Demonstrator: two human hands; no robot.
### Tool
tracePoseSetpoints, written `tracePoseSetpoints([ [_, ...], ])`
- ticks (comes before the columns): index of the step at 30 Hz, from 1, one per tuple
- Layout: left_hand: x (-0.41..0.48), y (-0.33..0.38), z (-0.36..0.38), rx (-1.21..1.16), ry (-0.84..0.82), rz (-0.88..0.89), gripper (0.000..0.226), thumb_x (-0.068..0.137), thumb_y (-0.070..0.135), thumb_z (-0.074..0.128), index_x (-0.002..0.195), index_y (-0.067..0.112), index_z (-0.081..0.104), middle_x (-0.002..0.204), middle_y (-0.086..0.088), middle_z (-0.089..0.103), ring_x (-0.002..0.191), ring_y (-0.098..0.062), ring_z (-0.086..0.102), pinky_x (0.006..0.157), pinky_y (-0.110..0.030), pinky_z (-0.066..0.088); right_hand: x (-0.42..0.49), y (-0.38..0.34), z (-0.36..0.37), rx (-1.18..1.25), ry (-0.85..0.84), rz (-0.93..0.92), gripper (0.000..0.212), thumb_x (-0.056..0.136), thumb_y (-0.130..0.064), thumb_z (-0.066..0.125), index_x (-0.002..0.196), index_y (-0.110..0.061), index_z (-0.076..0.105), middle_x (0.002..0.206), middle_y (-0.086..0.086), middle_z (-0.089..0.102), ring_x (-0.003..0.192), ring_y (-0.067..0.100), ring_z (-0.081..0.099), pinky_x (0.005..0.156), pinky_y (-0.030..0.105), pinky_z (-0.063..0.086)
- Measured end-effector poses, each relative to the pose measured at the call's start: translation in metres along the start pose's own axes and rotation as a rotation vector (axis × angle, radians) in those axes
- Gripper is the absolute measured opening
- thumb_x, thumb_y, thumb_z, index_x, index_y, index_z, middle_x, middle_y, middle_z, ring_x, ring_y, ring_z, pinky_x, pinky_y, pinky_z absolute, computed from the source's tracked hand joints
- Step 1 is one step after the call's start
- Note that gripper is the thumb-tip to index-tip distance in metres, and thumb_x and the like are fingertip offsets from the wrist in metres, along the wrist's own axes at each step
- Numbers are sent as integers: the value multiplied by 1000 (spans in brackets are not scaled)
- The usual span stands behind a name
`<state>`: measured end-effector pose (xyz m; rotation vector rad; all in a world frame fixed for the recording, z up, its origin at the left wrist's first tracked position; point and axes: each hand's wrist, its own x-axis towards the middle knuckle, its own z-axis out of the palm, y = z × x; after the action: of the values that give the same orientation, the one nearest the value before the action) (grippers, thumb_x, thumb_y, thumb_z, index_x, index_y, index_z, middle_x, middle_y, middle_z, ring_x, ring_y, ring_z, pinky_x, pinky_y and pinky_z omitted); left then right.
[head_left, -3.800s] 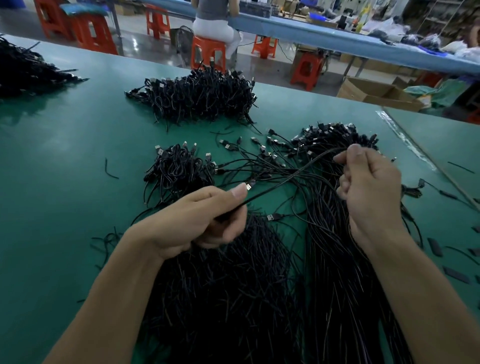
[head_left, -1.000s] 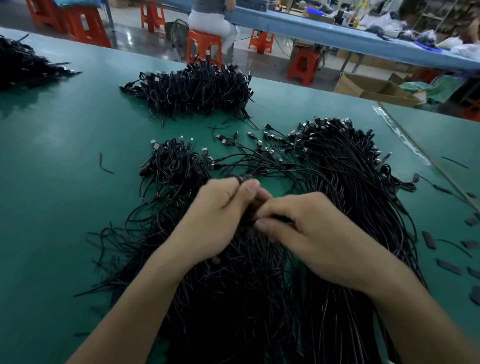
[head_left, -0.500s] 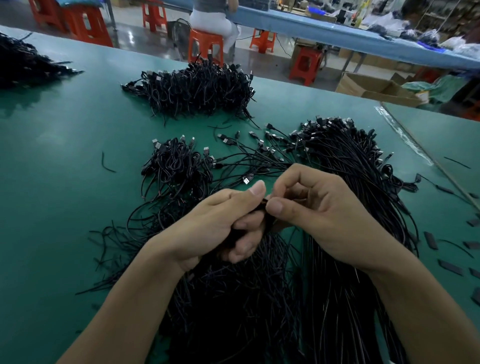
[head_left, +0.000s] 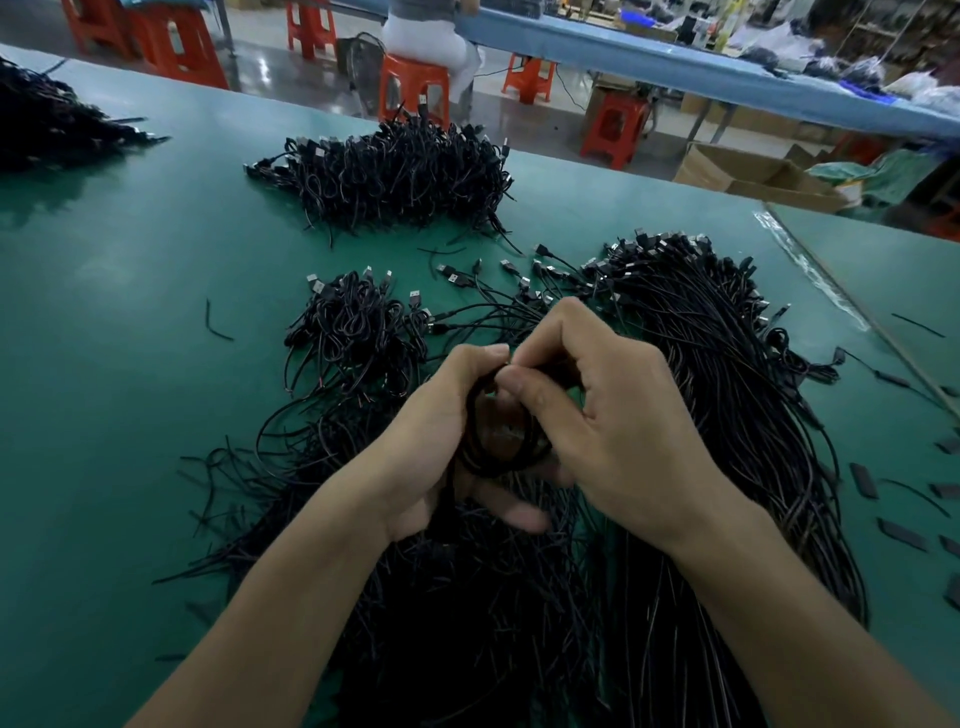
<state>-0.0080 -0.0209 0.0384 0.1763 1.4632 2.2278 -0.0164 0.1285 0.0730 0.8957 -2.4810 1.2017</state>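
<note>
Above a green table (head_left: 130, 312), a person's left hand (head_left: 436, 441) curls its fingers round a small black cable coil (head_left: 498, 457). The right hand (head_left: 613, 415) pinches the coil's top. A near heap (head_left: 353, 322) and a far heap (head_left: 400, 171) of coils look finished (seemingly the smaller share). Many straight cables (head_left: 727, 374) are not yet wound.

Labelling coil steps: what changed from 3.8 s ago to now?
The right hand came in to meet the left hand; the cable once stretched between them is now wound into a small loop that both grip. The small coiled pile and the loose bundle on the table lie as before.
</note>
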Motion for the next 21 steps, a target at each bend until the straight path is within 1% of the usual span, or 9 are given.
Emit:
tracePoseSetpoints([
  [4,3,-2,-4,83,62,-53,70,98,67,26,95,12,69,59,-13,58,35,-15,44,33,-13,30,6,6,3,43,35,-2,12,92,-15,66,87,-15,56,74,-4,64,64,12,63,57,31,51],
  [7,6,-5,-9,314,205,-18,70,97,69,30,63,21,67,48,0,48,32,-9,30,35,-13,22,6,17,4,98,24,80,11,91,-17,71,86,-17,61,75,-7,66,66,13,65,59,30,55],
  [12,11,-6,-22,495,429,144,60,101,57,35,59,16,46,46,11,41,36,-3,31,35,-22,34,-3,42,-5,-115,-218,398,27,84,-48,72,100,-30,61,83,-10,66,75,0,64,66,15,52],
  [14,11,-4,-25,472,501,196,59,101,55,36,65,9,40,50,5,31,37,-6,24,63,-44,46,-9,47,-4,-290,-393,517,27,87,-54,65,91,-28,63,81,-9,65,71,1,62,60,13,49],
  [15,11,-3,-25,448,519,228,58,102,53,37,67,7,39,53,1,27,38,-6,21,83,-42,42,-13,49,-1,-337,-456,562,31,89,-55,63,85,-24,65,78,-7,66,67,4,63,57,14,49],
  [16,11,-3,-24,432,530,261,59,102,52,39,66,5,37,56,-4,24,39,-7,19,85,-40,43,-16,51,2,-361,-495,598,36,90,-54,63,80,-20,66,73,-4,66,61,9,62,53,16,48],
  [18,12,-3,-24,429,547,324,63,101,51,44,67,-1,33,64,-9,28,43,-8,19,48,-23,51,-21,52,11,-392,-531,646,41,91,-53,63,75,-15,67,67,0,64,55,14,58,49,23,46],
  [19,13,-4,-25,436,557,348,62,100,50,46,69,-2,32,66,-9,32,44,-9,20,38,-16,38,-22,53,15,-399,-536,661,39,91,-51,64,74,-16,67,67,0,64,58,15,60,52,26,46],
  [21,13,-7,-29,439,571,387,59,100,48,49,63,5,34,65,-9,34,44,-8,23,39,-10,27,-23,53,20,-391,-525,680,32,91,-45,65,71,-21,64,70,-1,64,64,17,62,56,28,47],
])
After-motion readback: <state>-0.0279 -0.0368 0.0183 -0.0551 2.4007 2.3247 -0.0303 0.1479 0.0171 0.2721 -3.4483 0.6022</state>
